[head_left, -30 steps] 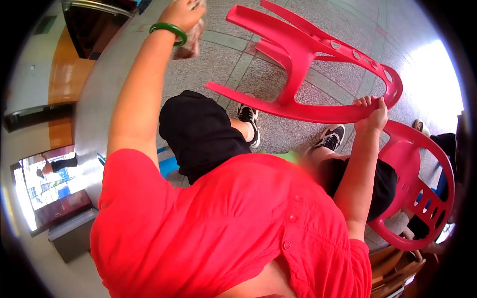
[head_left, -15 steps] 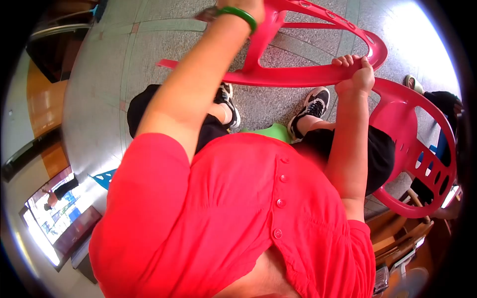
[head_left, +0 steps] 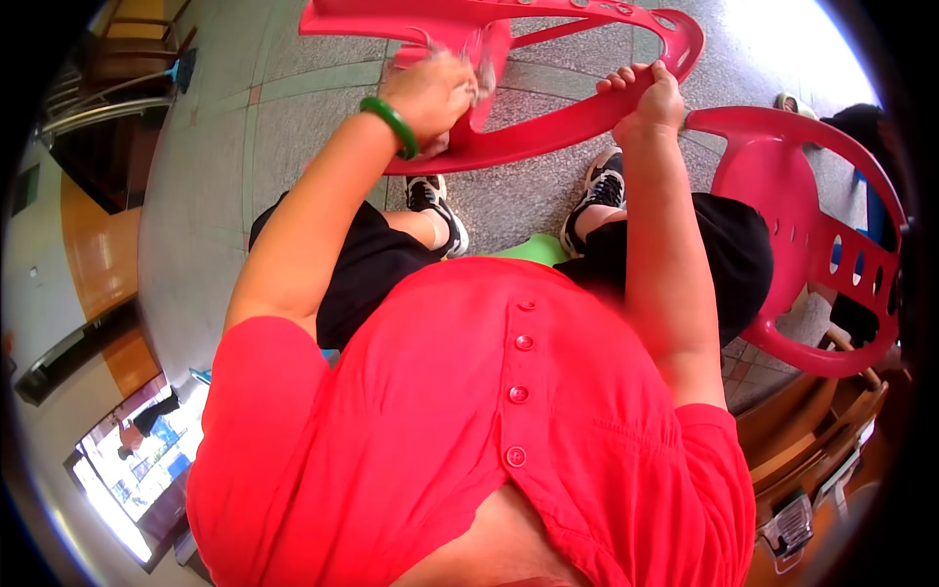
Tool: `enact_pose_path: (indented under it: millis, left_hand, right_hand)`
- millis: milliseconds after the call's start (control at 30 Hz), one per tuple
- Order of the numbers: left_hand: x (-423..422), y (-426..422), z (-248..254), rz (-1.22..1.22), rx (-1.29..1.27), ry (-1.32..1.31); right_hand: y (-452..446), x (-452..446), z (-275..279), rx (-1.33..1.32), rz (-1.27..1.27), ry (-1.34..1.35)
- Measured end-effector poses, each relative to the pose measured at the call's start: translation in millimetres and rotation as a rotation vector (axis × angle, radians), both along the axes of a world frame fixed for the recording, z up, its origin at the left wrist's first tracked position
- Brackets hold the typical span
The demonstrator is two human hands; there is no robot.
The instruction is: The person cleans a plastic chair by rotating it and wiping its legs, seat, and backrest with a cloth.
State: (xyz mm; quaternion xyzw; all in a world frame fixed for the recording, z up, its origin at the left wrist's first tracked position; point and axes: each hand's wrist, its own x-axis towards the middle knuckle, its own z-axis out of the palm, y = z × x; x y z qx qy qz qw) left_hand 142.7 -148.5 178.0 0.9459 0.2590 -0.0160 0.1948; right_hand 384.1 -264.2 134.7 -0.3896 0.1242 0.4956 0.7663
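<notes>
My right hand [head_left: 650,98] is closed around the curved edge of a red plastic chair part [head_left: 548,137], which is held up in front of my knees. My left hand [head_left: 430,98], with a green bangle [head_left: 389,125] at the wrist, is at the left side of the same part. Its fingers are closed on a crumpled greyish rag [head_left: 481,73], smeared by motion, against the plastic. Another red plastic piece [head_left: 773,186], with a rounded panel and slots, stands by my right knee; its lower left is hidden behind my leg.
My black-and-white shoes [head_left: 599,188] rest on the speckled floor [head_left: 293,108]. Something green [head_left: 536,249] shows between my legs. Wooden furniture [head_left: 812,430] stands at the right, near a person in dark clothes [head_left: 861,127]. A chair [head_left: 137,49] is at the far left.
My left hand has come down and left along the chair part with the rag. The part and my right hand have shifted up and left in view.
</notes>
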Motion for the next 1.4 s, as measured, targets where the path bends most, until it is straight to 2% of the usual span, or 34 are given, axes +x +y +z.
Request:
enact_pose_path:
  millis: [67,100,167,267,333,367,433,467,567,600,700,833,900,967,1033,1067,1133,1167,1267,1300,1367,1400]
  left_hand:
    - [-4.9,-12.1,4.8,0.005,-0.249,-0.103]
    - [-0.9,-17.3,10.2,0.003,-0.252,-0.106]
    - [13.9,-27.5,20.8,0.318,-0.812,-0.154]
    - [55.0,-37.3,31.1,0.143,-0.657,-0.41]
    - [86.7,-44.4,21.9,-0.026,-0.415,-0.518]
    - [99.6,-48.7,15.4,-0.174,-0.215,-0.523]
    - [109.0,-73.5,3.5,-0.204,-0.171,-0.171]
    - [105.5,-81.6,-5.5,-0.207,-0.131,-0.229]
    - [87.4,-88.4,-1.3,-0.216,-0.136,-0.241]
    - [76.8,-85.8,-3.4,-0.228,-0.14,-0.183]
    - [29.8,-70.0,-13.0,-0.248,-0.135,-0.045]
    - [-19.2,-47.1,8.6,-0.165,-0.132,0.367]
    - [-21.6,-44.2,17.6,-0.084,-0.163,0.273]
    - [-5.0,-42.1,33.7,0.077,-0.337,-0.083]
    - [22.1,-46.9,49.0,0.211,-0.502,-0.211]
    - [33.3,-47.0,45.3,0.216,-0.497,-0.226]
    - [57.3,-43.9,36.3,0.037,-0.215,-0.565]
    - [67.3,-49.0,36.2,0.026,-0.042,-0.568]
    - [84.5,-72.8,45.5,-0.053,0.278,-0.345]
    - [82.4,-76.2,40.1,-0.06,0.277,-0.342]
    - [78.1,-80.9,26.7,-0.113,0.454,-0.399]
    - [72.6,-81.4,27.7,-0.121,0.37,-0.312]
  right_hand:
    - [0.7,0.8,1.1,-0.007,-0.012,0.001]
    - [1.2,0.4,1.2,-0.002,-0.035,0.018]
    - [-1.4,-2.6,0.0,-0.01,-0.048,0.035]
    - [2.2,-6.5,5.9,0.001,-0.051,0.005]
    - [4.4,-9.4,11.7,-0.101,-0.081,-0.119]
    - [5.6,-7.7,8.3,-0.101,-0.079,-0.125]
    - [4.5,0.3,-8.6,-0.133,-0.02,-0.183]
    - [1.1,4.5,-15.2,-0.081,-0.024,-0.07]
    - [-4.8,-4.4,-8.5,-0.061,-0.094,-0.053]
    - [-8.2,-6.0,-3.5,-0.035,-0.089,0.058]
    - [-4.6,3.3,-9.5,-0.069,-0.102,0.047]
    - [4.9,-1.0,4.9,0.032,-0.024,-0.021]
    - [11.8,-4.8,17.6,0.053,-0.03,0.001]
    - [17.0,-8.0,27.3,0.111,-0.003,0.07]
    - [16.5,-8.6,28.5,0.162,0.013,0.092]
    - [15.9,-7.2,28.2,0.212,0.024,0.165]
    - [22.5,-7.1,26.8,0.231,0.008,0.254]
    - [22.7,-9.1,27.4,0.233,0.019,0.255]
    - [16.4,-9.8,23.0,0.235,0.003,0.268]
    - [14.3,-10.8,20.3,0.235,-0.004,0.271]
    - [12.0,-15.1,20.8,0.09,-0.064,0.239]
    - [10.3,-20.5,29.7,0.068,-0.088,0.244]
